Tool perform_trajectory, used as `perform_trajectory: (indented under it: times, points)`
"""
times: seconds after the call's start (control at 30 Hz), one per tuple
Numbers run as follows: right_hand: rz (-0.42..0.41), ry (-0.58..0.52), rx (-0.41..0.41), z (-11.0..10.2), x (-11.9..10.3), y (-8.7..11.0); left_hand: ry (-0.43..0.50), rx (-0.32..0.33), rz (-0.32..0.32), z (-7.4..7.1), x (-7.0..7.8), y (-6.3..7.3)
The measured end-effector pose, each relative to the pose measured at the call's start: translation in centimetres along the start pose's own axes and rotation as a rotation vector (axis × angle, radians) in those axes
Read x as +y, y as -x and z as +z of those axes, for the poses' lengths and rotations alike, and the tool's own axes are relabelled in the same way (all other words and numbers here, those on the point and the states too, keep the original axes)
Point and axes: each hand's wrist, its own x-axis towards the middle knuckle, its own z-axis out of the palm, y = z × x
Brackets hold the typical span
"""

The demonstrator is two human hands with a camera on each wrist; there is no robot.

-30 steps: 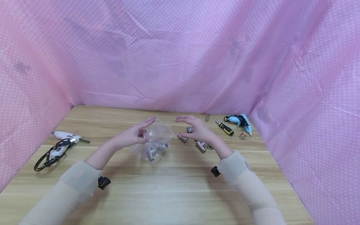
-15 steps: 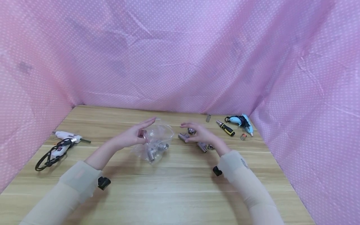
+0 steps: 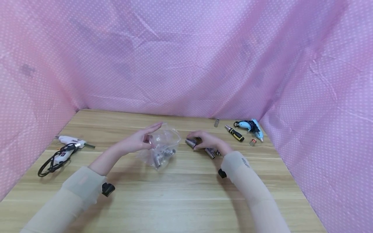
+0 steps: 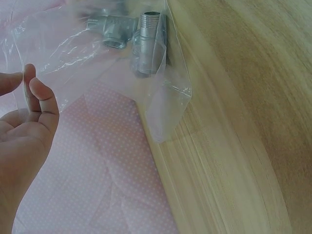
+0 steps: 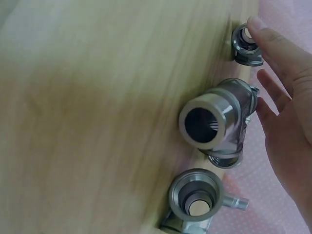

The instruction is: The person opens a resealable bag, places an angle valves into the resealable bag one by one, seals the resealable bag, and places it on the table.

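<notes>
A clear plastic bag (image 3: 166,139) stands on the table, with metal pipe fittings (image 4: 148,41) lying inside its lower part. My left hand (image 3: 135,140) holds the bag's upper edge at the left, the thumb and fingers apart along its mouth. To the right of the bag, my right hand (image 3: 206,140) curves over a loose metal pipe fitting (image 3: 190,143), thumb on the near side and fingers on the far side. In the right wrist view the thumb tip meets that fitting, while a larger tee-shaped fitting (image 5: 214,117) and another fitting (image 5: 195,195) sit below it.
A white glue gun (image 3: 68,140) with a black cord lies at the left. Toward the back right are a small metal cylinder (image 3: 216,123), a yellow-and-black screwdriver (image 3: 235,133), a blue glue gun (image 3: 254,127) and a small metal piece (image 3: 253,142). Pink dotted cloth (image 3: 175,64) surrounds the table.
My right hand has come down onto the leftmost loose fitting, and the gap between its thumb and fingers has narrowed. The left hand and bag have stayed nearly still.
</notes>
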Motion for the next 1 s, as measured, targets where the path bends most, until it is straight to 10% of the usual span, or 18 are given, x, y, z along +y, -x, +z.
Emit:
perform_trajectory:
  times: [1.0]
  points:
    - [0.069, -0.004, 0.129, -1.6, -2.0, 0.1, 0.008, -0.005, -0.03, 0.2, 0.3, 0.1]
